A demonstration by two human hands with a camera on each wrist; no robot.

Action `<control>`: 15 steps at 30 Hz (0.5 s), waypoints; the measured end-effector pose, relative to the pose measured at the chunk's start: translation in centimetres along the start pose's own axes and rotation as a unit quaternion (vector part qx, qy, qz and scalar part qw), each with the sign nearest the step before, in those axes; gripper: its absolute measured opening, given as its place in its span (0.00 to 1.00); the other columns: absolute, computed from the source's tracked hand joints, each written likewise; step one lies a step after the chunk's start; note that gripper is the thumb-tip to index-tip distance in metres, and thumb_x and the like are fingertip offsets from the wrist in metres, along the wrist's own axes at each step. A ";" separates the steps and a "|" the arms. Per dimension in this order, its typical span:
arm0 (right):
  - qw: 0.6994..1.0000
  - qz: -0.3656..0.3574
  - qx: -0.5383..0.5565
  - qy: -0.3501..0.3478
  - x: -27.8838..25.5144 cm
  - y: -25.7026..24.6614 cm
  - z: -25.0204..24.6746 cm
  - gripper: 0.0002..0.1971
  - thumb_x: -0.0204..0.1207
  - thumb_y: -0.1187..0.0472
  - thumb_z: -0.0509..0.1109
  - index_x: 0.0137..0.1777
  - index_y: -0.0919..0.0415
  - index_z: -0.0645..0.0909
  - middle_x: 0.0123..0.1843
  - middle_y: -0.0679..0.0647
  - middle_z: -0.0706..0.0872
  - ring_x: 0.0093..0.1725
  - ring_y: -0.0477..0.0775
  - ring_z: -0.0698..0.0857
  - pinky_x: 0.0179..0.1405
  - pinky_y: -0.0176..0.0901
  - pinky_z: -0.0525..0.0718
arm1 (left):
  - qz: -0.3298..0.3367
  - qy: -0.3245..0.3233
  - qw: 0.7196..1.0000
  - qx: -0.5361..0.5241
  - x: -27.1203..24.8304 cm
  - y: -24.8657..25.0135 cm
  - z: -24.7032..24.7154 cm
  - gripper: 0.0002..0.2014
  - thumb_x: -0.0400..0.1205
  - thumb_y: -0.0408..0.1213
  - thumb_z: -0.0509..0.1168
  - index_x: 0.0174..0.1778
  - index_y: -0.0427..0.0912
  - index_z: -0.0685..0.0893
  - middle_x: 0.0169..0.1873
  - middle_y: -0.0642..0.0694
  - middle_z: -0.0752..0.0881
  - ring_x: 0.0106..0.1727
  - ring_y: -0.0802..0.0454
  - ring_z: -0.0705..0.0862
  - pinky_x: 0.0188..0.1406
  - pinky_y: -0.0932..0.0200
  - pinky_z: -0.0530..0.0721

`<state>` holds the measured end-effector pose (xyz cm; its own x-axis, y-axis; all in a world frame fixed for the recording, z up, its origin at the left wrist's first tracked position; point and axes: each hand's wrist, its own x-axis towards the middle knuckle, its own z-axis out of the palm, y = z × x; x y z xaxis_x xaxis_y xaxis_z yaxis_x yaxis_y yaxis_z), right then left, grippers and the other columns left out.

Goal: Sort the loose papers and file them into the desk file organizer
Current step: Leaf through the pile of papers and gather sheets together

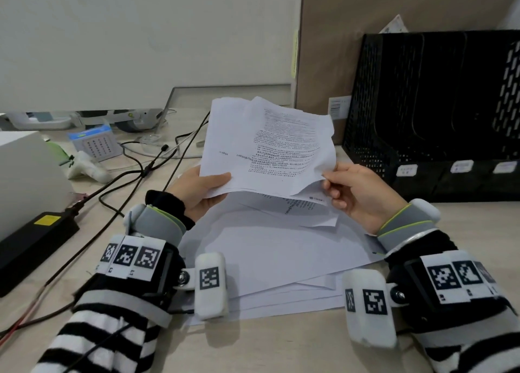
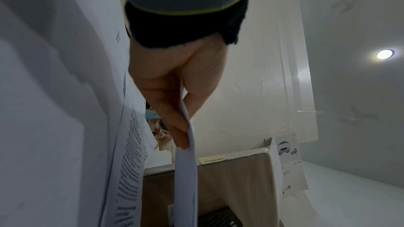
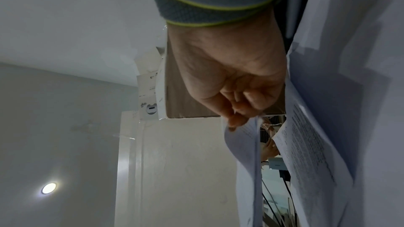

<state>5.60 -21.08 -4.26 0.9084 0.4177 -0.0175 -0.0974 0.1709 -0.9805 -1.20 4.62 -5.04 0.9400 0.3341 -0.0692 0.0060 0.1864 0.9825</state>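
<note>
A small bundle of printed white sheets (image 1: pixel 270 147) is held up above the desk. My left hand (image 1: pixel 201 188) grips its lower left edge, thumb on top; the left wrist view shows the sheets (image 2: pixel 187 170) pinched between thumb and fingers (image 2: pixel 174 120). My right hand (image 1: pixel 354 192) pinches the lower right corner of the bundle, seen in the right wrist view as a corner (image 3: pixel 242 137) between the fingertips (image 3: pixel 236 120). More loose papers (image 1: pixel 278 254) lie spread on the desk under both hands. The black mesh file organizer (image 1: pixel 433 108) stands at the right, its slots facing me.
Black cables (image 1: pixel 135 173) and a black power brick (image 1: pixel 33 237) lie on the left of the desk. A white box (image 1: pixel 28 173) stands at the far left, a small blue calendar (image 1: pixel 95 143) behind it. A brown cardboard panel (image 1: pixel 365 35) rises behind the organizer.
</note>
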 end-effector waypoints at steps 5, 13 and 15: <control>0.982 -0.022 -0.113 0.147 0.5 0.5 -0.6 0.07 0.80 0.58 0.68 0.39 0.54 0.80 0.35 0.49 0.81 0.31 0.45 0.73 0.25 0.33 0.68 | 0.012 -0.018 1.000 0.009 -0.1 0.1 -0.1 0.14 0.82 0.24 0.60 0.60 0.43 0.79 0.48 0.49 0.86 0.44 0.55 0.84 0.30 0.68 0.84; 0.994 -0.018 -0.054 0.089 0.7 0.8 -0.6 0.10 0.81 0.72 0.62 0.48 0.60 0.83 0.50 0.56 0.89 0.46 0.53 0.88 0.48 0.46 0.88 | -0.013 -0.056 0.998 0.011 -0.3 0.0 0.1 0.21 0.68 0.33 0.71 0.59 0.44 0.82 0.49 0.46 0.89 0.42 0.52 0.88 0.34 0.60 0.87; 0.996 -0.017 -0.041 0.077 0.8 0.8 -0.5 0.09 0.80 0.73 0.64 0.53 0.62 0.83 0.52 0.58 0.88 0.49 0.57 0.88 0.53 0.50 0.87 | -0.033 -0.062 0.997 0.021 -0.3 0.0 -0.1 0.21 0.70 0.34 0.74 0.59 0.42 0.83 0.49 0.45 0.89 0.40 0.52 0.88 0.34 0.60 0.88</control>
<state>6.44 -21.08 -5.19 0.9625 0.2711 -0.0084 -0.0384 0.1055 -0.9937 -1.55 4.56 -5.07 0.9718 0.2058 -0.1147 0.0810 0.1653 0.9829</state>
